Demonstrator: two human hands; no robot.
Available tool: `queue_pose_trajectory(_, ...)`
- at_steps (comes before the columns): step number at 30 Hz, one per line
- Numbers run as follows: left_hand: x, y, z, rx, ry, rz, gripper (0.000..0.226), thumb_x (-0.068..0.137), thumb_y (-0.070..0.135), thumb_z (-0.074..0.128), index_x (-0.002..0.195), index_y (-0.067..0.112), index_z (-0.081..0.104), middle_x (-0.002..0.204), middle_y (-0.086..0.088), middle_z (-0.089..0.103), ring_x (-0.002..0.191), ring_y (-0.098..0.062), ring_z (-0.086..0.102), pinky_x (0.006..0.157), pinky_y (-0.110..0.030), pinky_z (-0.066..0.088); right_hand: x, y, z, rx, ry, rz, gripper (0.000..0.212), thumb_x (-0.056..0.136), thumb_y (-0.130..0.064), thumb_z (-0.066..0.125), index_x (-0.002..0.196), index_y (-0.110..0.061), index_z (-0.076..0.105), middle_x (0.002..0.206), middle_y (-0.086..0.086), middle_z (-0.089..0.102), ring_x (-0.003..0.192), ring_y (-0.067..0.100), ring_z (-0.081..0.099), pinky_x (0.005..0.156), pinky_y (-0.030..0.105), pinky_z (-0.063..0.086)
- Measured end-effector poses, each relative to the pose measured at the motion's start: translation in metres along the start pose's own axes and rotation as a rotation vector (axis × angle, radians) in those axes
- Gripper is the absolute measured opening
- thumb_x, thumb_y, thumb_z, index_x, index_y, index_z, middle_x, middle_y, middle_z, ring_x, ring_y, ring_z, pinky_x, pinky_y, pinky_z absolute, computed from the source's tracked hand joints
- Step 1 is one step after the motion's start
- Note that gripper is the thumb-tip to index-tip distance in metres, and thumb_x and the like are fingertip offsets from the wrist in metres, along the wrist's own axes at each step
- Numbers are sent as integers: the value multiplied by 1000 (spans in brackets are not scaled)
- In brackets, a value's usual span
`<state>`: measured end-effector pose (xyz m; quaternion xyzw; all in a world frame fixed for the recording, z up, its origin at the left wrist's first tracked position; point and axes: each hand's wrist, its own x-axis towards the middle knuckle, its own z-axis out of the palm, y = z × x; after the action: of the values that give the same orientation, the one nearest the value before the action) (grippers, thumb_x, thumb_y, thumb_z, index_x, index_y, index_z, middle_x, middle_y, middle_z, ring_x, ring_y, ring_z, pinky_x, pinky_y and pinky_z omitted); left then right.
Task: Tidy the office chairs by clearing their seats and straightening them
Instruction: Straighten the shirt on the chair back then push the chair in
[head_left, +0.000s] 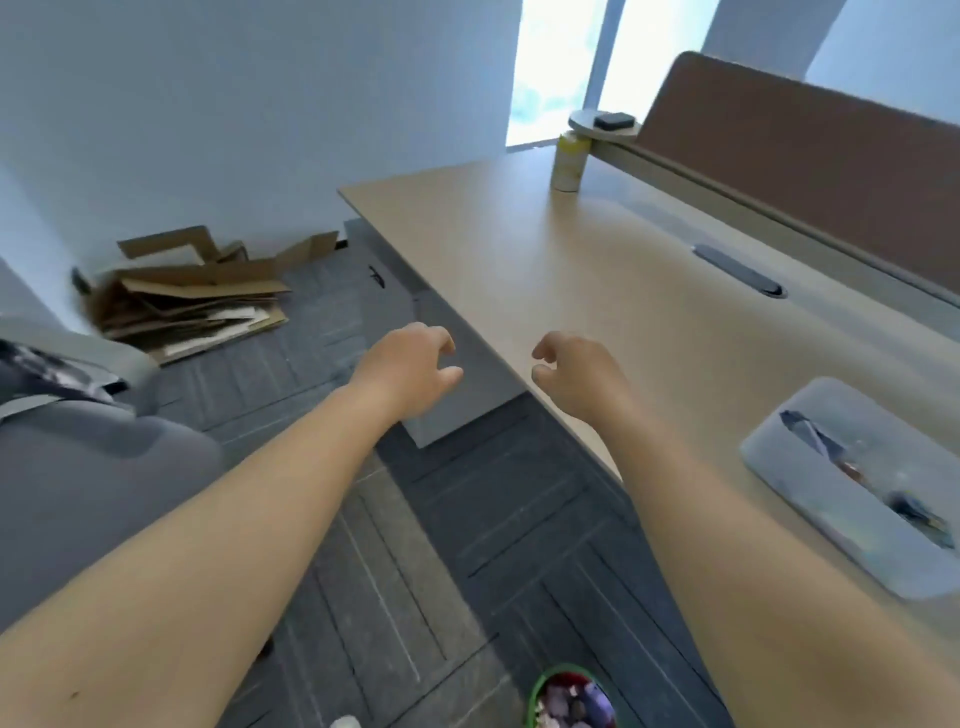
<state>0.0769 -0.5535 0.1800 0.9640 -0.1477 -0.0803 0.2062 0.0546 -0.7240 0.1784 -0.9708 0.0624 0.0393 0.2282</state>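
Observation:
A grey office chair (88, 467) fills the left edge of the view, only partly visible. A dark patterned item (47, 371) lies on it near its upper part. My left hand (410, 366) hovers over the floor beside the desk's front edge, fingers loosely curled and holding nothing. My right hand (576, 374) hangs over the desk's edge, fingers also curled apart and empty. Both hands are well to the right of the chair and touch nothing.
A beige desk (597, 270) with a brown divider (810, 156) runs along the right; on it stand a yellow canister (569, 161) and a grey tray (857, 488). Flattened cardboard (192, 296) lies by the wall. A green-rimmed bin (571, 701) sits on the floor below.

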Motion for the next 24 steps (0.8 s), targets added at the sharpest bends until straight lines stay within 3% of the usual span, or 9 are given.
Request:
queue_pose_trajectory(10,-180,-225,-95,-29,231,-447,36,91,27,52,123,11,54,133,-9,53,120,-26,51,97,-39,43,-37,-262,119,-52,-204,-434,29,92,-12,44,118,-5,53,127,12,52,113,29,52,92,38,46)
queue_pose_trajectory(14,-262,-311,-134,-12,312,-583,34,91,26,53,121,10,55,129,-10,54,118,-27,52,97,-38,42,-72,-368,178,-34,-256,-526,18,89,-11,47,102,-6,59,102,11,58,87,25,52,72,32,44)
queue_pose_trajectory(17,-321,-369,-162,-11,341,-678,35,91,25,54,122,8,54,129,-12,54,119,-27,50,97,-35,41,-100,-440,217,-6,-313,-587,13,86,-9,48,91,-8,59,92,9,56,83,25,51,73,36,46)
queue_pose_trajectory(21,-387,-434,-191,-34,377,-795,37,92,25,52,125,7,52,131,-13,52,118,-28,51,97,-36,41,-129,-523,258,4,-360,-723,22,86,-13,49,104,-7,60,115,14,58,104,30,55,78,33,41)
queue_pose_trajectory(24,-425,-474,-206,-60,437,-879,35,91,22,55,120,3,55,126,-15,56,113,-31,53,94,-37,43,-145,-584,286,-12,-369,-795,23,87,-12,50,106,-3,59,122,16,56,111,34,54,88,37,46)
